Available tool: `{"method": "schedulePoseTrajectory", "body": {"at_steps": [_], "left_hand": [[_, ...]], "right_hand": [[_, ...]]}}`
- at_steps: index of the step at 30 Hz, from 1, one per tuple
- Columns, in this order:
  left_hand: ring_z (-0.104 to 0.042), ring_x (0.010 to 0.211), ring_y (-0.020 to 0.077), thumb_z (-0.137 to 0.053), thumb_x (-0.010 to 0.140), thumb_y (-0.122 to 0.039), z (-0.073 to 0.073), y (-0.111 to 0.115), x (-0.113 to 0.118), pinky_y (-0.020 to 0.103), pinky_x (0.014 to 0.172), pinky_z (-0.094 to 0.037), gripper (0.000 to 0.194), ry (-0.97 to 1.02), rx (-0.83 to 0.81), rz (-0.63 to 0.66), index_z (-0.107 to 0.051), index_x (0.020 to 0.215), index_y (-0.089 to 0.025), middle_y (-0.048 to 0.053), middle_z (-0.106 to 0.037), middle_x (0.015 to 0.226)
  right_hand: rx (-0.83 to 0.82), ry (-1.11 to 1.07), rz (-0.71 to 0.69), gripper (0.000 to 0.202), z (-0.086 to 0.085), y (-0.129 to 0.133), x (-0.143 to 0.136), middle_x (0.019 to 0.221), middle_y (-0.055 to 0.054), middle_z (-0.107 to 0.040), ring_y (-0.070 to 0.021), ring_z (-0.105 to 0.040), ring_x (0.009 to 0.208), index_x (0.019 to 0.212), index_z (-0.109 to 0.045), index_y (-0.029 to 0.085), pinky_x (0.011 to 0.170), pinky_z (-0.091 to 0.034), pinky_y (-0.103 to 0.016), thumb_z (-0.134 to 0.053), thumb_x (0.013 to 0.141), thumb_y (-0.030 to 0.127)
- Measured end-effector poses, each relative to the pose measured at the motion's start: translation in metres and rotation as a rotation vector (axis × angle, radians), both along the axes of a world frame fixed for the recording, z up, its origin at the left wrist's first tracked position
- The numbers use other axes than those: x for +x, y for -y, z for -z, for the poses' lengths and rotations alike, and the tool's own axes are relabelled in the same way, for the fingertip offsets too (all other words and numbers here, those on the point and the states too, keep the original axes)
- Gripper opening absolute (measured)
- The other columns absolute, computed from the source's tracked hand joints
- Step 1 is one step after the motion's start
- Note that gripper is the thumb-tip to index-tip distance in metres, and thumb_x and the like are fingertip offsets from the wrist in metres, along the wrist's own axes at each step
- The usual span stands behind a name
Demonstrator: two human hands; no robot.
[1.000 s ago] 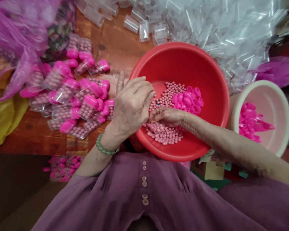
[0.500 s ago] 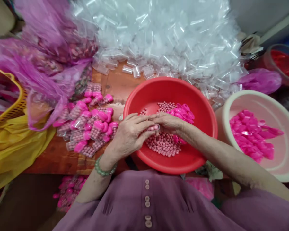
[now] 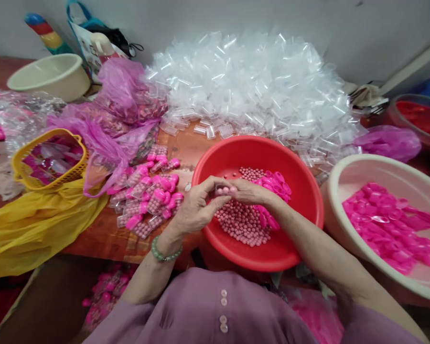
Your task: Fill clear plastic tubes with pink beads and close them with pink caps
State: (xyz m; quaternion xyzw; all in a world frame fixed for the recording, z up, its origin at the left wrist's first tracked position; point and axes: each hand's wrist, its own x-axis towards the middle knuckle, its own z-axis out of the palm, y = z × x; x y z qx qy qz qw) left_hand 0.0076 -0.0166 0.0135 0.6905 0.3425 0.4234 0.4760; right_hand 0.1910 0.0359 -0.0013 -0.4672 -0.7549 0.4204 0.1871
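Observation:
Over the red basin [image 3: 301,157], my left hand [image 3: 197,205], with a green bead bracelet at its wrist, is closed around a small clear plastic container [image 3: 220,187]. Pink beads show inside the container and at its mouth. My right hand [image 3: 249,191] is cupped against that mouth, its fingers pressed together and partly hidden, with beads against it. Below the hands, loose pink beads [image 3: 241,227] cover part of the basin floor. Bright pink caps [image 3: 275,184] lie among them on the right side.
Filled, capped containers [image 3: 146,196] are piled left of the basin. A large heap of clear containers [image 3: 251,86] stands behind it. On the right is a pale tub [image 3: 333,191] of pink caps. A yellow basket [image 3: 50,181], purple bags [image 3: 123,81] and a yellow bag [image 3: 39,224] lie left.
The camera view has tilted up, showing the wall and more of the left side. My left fingers have curled higher around the container, and the beads in it show more clearly.

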Motion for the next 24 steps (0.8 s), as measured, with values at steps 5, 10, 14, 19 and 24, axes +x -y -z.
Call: {"method": "schedulePoseTrajectory", "body": {"at_steps": [5,10,14,19,24], "left_hand": [[-0.067,0.089,0.0152,-0.065,0.087,-0.031,0.0,0.001,0.003,0.029,0.083,-0.055,0.02,0.089,-0.16,0.01,-0.064,0.102,-0.016,0.006,-0.071,0.095],[-0.066,0.091,0.0144,-0.066,0.086,-0.029,0.0,-0.002,0.007,0.029,0.086,-0.053,0.019,0.229,-0.267,0.022,-0.064,0.1,-0.017,0.005,-0.07,0.096],[-0.061,0.079,0.0115,-0.062,0.087,-0.029,0.007,-0.007,0.01,0.026,0.078,-0.053,0.016,0.247,-0.321,0.035,-0.06,0.096,-0.016,0.003,-0.064,0.088],[-0.066,0.09,0.0158,-0.067,0.084,-0.028,0.009,-0.009,0.011,0.03,0.085,-0.055,0.024,0.302,-0.386,0.125,-0.061,0.103,-0.016,0.006,-0.067,0.096],[-0.064,0.115,0.0241,-0.068,0.083,-0.03,0.011,-0.011,0.01,0.039,0.1,-0.051,0.043,0.336,-0.363,0.197,-0.059,0.124,-0.018,0.011,-0.067,0.119]], "right_hand": [[-0.109,0.053,-0.144,0.018,-0.013,-0.012,0.005,0.076,-0.001,-0.071,-0.0183,-0.064,0.073,0.081,-0.072,0.018,0.067,-0.048,-0.028,-0.066,0.079,0.034],[-0.076,-0.175,-0.018,0.018,-0.042,-0.009,0.018,0.088,-0.003,-0.071,-0.0175,-0.064,0.082,0.09,-0.07,0.018,0.077,-0.049,-0.031,-0.065,0.081,0.033],[-0.108,-0.442,-0.039,0.02,-0.066,0.007,0.025,0.085,0.0,-0.063,-0.0129,-0.058,0.076,0.09,-0.064,0.02,0.07,-0.048,-0.026,-0.075,0.076,0.029],[-0.031,-0.301,-0.166,0.026,-0.07,0.011,0.019,0.082,0.001,-0.058,-0.0115,-0.052,0.072,0.096,-0.063,0.019,0.065,-0.045,-0.025,-0.077,0.078,0.032],[0.002,-0.252,-0.235,0.025,-0.063,0.006,0.015,0.083,0.001,-0.057,-0.011,-0.051,0.071,0.098,-0.064,0.018,0.065,-0.044,-0.025,-0.075,0.08,0.033]]}}
